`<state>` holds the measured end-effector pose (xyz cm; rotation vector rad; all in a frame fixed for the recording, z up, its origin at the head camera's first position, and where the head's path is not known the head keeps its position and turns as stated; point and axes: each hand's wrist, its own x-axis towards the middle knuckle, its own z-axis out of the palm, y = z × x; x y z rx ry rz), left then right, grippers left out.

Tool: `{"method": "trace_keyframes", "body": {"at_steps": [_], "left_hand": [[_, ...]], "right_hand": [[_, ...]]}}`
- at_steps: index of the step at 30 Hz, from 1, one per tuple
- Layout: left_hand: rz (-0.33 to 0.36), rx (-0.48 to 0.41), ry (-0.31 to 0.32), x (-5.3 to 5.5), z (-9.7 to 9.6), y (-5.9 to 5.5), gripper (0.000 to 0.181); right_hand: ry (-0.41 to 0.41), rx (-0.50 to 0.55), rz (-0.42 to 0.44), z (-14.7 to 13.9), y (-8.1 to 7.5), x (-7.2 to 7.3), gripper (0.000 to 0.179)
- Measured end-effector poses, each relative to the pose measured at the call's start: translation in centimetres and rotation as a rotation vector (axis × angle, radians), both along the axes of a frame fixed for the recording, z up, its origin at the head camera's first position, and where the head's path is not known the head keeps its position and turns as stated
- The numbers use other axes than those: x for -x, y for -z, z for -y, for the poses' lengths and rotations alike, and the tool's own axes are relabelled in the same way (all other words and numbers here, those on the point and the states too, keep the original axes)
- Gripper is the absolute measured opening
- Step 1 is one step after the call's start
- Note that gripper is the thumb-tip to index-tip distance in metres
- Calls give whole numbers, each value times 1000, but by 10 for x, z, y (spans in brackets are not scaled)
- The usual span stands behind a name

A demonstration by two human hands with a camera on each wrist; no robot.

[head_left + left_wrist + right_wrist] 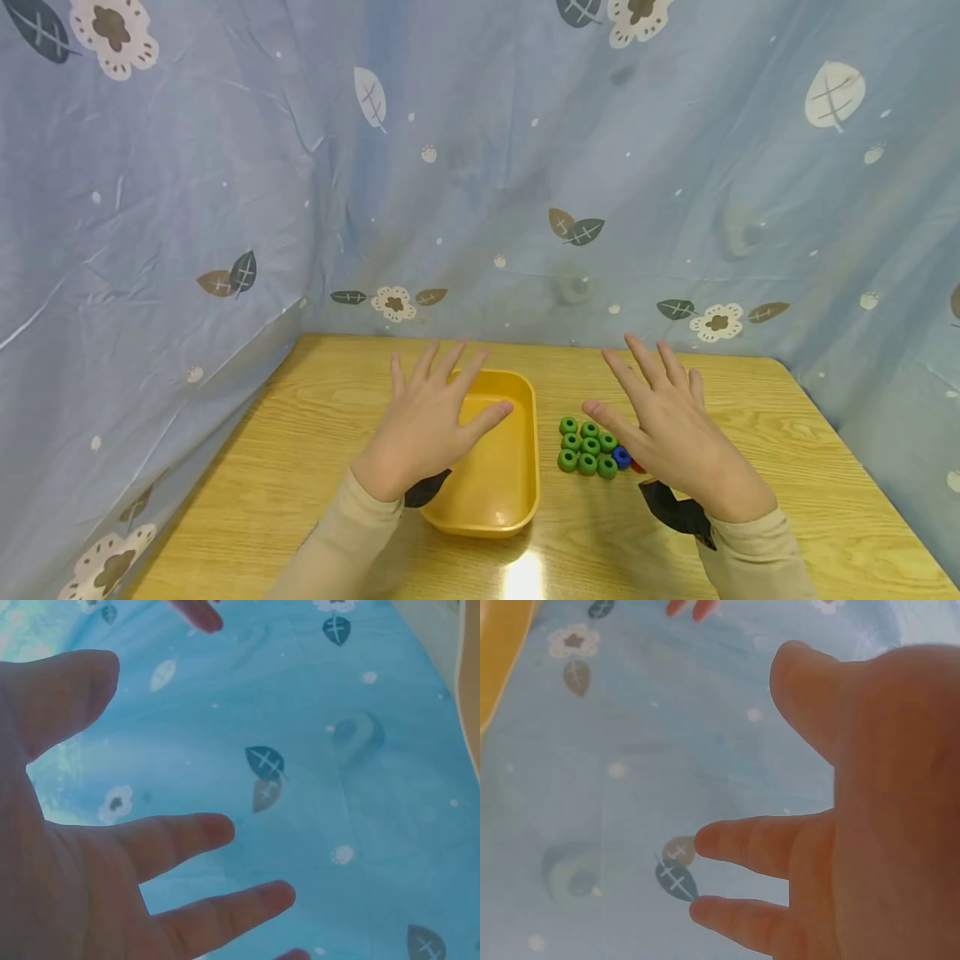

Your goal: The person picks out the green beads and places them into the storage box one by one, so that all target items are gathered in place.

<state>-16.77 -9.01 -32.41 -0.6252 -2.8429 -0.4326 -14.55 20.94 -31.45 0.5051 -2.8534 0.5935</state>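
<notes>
My left hand [423, 425] hovers over the left side of a yellow rectangular tray [487, 467], its fingers spread and nothing in it. To the right, my right hand [675, 437] is raised with spread fingers, also holding nothing. Several green rings [589, 447] lie grouped on the table between tray and right hand. A blue ring [621, 457] sits at the group's right edge. Beside it shows a bit of something red [637, 467], mostly hidden behind the right hand. Both wrist views show an empty palm side with extended fingers and thumb against the curtain.
The wooden table [300, 467] carries the tray and rings. A blue curtain [465, 183] with leaves and flowers hangs behind the table and along both sides. Dark bands [678, 510] show at the wrists.
</notes>
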Motion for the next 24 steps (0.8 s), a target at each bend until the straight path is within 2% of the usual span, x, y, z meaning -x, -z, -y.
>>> {"method": "trace_keyframes", "body": {"at_steps": [5, 10, 14, 17, 20, 24], "left_hand": [[-9, -59, 28, 5, 7, 3, 77], [-19, -149, 49, 11, 11, 7, 64], [7, -249, 37, 16, 15, 11, 53], [56, -306, 40, 17, 18, 15, 52], [97, -320, 36, 19, 21, 20, 51], [123, -332, -4, 22, 26, 27, 48]], "right_hand": [[-20, -3, -15, 1, 1, 3, 77], [-43, -14, -48, 1, 3, 4, 74], [-48, -20, -50, 2, 2, 5, 74], [-53, -26, -45, 3, 3, 5, 74], [-65, -31, -45, 3, 4, 7, 74], [-81, -26, -37, 2, 5, 10, 73]]}}
